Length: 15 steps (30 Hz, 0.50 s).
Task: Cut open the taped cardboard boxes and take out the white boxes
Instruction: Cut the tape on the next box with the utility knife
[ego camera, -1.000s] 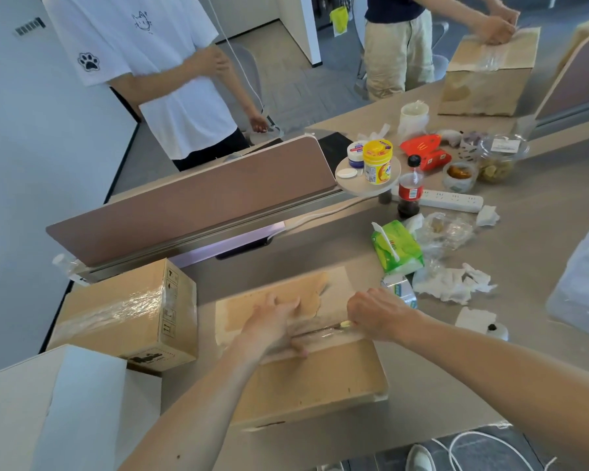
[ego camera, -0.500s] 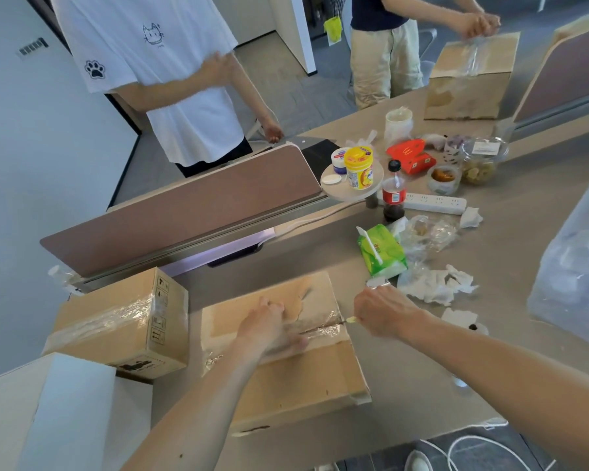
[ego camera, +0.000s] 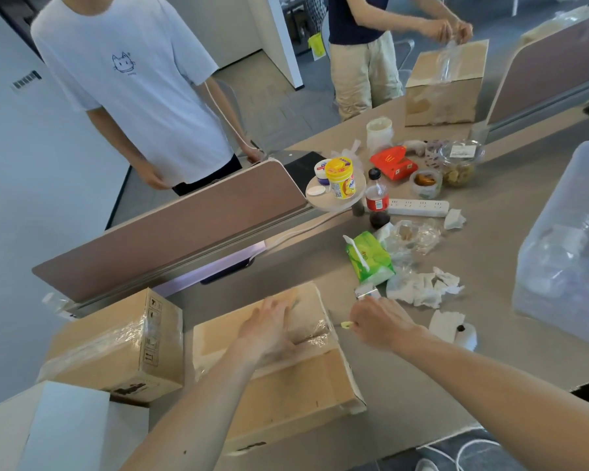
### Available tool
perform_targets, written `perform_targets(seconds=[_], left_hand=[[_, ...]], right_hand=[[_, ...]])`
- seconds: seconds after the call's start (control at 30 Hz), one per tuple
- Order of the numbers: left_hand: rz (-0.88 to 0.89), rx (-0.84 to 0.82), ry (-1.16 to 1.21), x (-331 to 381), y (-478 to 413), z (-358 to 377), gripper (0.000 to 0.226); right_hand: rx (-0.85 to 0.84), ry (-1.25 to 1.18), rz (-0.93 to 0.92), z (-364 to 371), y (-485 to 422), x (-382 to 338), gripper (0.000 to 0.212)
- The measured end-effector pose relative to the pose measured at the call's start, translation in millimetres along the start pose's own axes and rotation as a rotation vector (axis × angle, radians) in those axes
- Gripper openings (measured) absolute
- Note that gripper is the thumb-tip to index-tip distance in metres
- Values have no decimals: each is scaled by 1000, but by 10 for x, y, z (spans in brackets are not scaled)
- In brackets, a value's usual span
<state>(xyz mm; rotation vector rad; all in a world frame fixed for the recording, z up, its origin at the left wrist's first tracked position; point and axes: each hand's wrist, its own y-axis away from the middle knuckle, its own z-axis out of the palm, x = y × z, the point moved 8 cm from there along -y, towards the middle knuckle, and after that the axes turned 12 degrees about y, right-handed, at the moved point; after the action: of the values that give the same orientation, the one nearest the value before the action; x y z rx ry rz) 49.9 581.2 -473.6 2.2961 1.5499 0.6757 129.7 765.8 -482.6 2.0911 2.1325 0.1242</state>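
A taped cardboard box (ego camera: 296, 389) lies flat on the desk in front of me, clear tape running along its top seam. My left hand (ego camera: 269, 329) presses flat on the box top beside the seam. My right hand (ego camera: 378, 321) grips a small cutter with a yellow-green handle (ego camera: 346, 323), its blade just off the right end of the seam. A second taped cardboard box (ego camera: 116, 345) stands to the left. A white box (ego camera: 72, 426) sits at the near left corner.
A brown desk divider (ego camera: 184, 222) runs behind the boxes. To the right lie a green tissue pack (ego camera: 369, 260), crumpled tissues (ego camera: 422, 287), a cola bottle (ego camera: 376, 198), a power strip (ego camera: 419, 207), food containers and a clear plastic bin (ego camera: 568, 253). Two people stand beyond; one handles another cardboard box (ego camera: 444, 83).
My right hand has drawn the cutter rightwards along the seam and off the box's right edge. My left hand stays pressed on the top.
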Motion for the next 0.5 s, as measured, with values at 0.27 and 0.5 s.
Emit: perform_targets(seconds=[0.27,0.5], left_hand=[[0,-71,-133,92,-143,97,109],[29,-85,-234,166,-201,167,103]], right_hand=[[-75,-575,239,283,67,144,21],[-113,-808,314,449,89,161,27]])
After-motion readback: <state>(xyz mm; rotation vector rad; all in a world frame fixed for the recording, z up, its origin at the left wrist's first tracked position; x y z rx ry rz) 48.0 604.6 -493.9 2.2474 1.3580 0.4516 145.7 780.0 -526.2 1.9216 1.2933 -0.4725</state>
